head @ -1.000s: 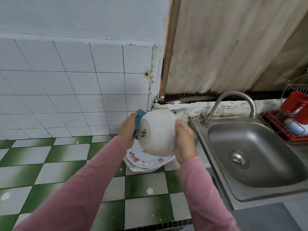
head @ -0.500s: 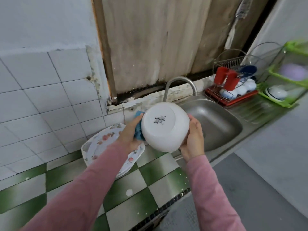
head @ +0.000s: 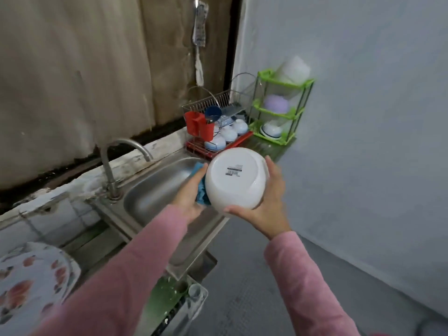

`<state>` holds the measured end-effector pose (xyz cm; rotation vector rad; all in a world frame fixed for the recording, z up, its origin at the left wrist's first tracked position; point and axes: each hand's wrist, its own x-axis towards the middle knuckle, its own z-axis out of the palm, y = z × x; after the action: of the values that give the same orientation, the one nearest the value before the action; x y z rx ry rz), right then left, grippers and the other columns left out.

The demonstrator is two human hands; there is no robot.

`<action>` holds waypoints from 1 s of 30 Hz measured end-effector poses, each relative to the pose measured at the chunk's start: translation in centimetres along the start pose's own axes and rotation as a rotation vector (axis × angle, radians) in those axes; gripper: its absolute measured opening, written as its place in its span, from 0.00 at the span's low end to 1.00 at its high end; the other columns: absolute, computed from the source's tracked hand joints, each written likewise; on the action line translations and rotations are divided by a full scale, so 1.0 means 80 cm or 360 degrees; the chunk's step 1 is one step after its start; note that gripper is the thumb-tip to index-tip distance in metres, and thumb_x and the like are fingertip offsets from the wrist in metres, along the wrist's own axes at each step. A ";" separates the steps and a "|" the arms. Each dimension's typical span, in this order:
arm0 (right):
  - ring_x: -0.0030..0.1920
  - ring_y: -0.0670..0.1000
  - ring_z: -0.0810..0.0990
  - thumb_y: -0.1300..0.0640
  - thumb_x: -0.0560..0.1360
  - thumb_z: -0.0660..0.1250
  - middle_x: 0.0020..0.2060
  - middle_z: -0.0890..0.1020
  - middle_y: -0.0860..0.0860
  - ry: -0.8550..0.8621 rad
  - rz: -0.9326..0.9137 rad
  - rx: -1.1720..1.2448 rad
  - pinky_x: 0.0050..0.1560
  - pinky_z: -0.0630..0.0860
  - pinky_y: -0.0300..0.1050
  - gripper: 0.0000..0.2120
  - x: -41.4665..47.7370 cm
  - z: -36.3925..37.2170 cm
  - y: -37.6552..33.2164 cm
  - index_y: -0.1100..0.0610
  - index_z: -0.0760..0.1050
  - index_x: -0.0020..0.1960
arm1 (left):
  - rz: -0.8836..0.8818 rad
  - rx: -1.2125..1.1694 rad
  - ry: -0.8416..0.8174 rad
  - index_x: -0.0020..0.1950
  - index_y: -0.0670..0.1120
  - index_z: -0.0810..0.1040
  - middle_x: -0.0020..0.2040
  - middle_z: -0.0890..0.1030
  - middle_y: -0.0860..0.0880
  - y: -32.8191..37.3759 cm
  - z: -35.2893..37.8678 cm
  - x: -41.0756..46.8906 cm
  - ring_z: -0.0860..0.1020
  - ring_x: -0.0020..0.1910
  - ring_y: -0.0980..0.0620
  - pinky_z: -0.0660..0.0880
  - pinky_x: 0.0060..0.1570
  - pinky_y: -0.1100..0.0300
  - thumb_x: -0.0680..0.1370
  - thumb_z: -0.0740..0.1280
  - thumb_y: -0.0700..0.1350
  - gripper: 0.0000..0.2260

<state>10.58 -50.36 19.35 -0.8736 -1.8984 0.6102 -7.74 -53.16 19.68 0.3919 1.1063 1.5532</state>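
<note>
The white bowl (head: 236, 180) is held up in the air just over the right end of the sink (head: 155, 190), turned so that its base faces the viewer. Its inside is hidden. A barcode label sits on the base, the print too small to read.

The right hand (head: 264, 204) grips the bowl: the thumb hooks under the low edge and the fingers wrap up the side away from the sink, their tips lost behind the curve. The left hand (head: 188, 197) presses a blue cloth (head: 200, 190) against the bowl's sink-side wall. One digit lies straight along the cloth. The others are out of sight behind cloth and bowl, so I cannot tell whether they curl round it. Only a strip of the cloth shows.

The tap (head: 114, 163) rises at the sink's back left corner. Past the sink's right end stands a wire dish rack (head: 219, 103) holding red cups and blue-rimmed bowls, its lower front hidden by the white bowl. Further from the sink, in the wall corner, is a green shelf (head: 283, 81). The things on it are blurred into pale shapes. Left of the sink, a flowered plate (head: 31, 282) is cut off by the frame edge and smeared. High above the sink's right end hangs a brush (head: 200, 40), its top cut off.
</note>
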 end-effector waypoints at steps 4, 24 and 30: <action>0.77 0.56 0.58 0.26 0.53 0.74 0.75 0.60 0.53 0.0077 -0.0156 -0.0287 0.77 0.55 0.58 0.65 0.039 -0.092 0.065 0.58 0.53 0.78 | 0.0034 0.0039 -0.0100 0.61 0.50 0.80 0.55 0.84 0.46 -0.028 0.118 0.048 0.82 0.55 0.45 0.79 0.51 0.47 0.78 0.68 0.53 0.13; 0.72 0.52 0.63 0.39 0.56 0.82 0.70 0.61 0.53 0.0346 -0.0208 -0.0188 0.72 0.64 0.44 0.53 0.288 -0.229 0.308 0.46 0.59 0.74 | 0.0324 0.0056 -0.0045 0.58 0.46 0.77 0.48 0.83 0.43 -0.025 0.377 0.332 0.81 0.42 0.45 0.79 0.42 0.52 0.79 0.66 0.41 0.08; 0.69 0.35 0.60 0.37 0.55 0.80 0.68 0.63 0.51 0.0384 -0.0154 0.0010 0.68 0.58 0.26 0.51 0.452 -0.222 0.360 0.45 0.61 0.72 | 0.1010 0.0525 0.0169 0.60 0.52 0.75 0.55 0.81 0.48 0.031 0.429 0.461 0.79 0.57 0.46 0.75 0.61 0.49 0.80 0.67 0.40 0.11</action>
<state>24.20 -3.26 26.24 -0.8077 -1.7088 0.4314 5.02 -5.01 27.59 0.9650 1.4107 1.9524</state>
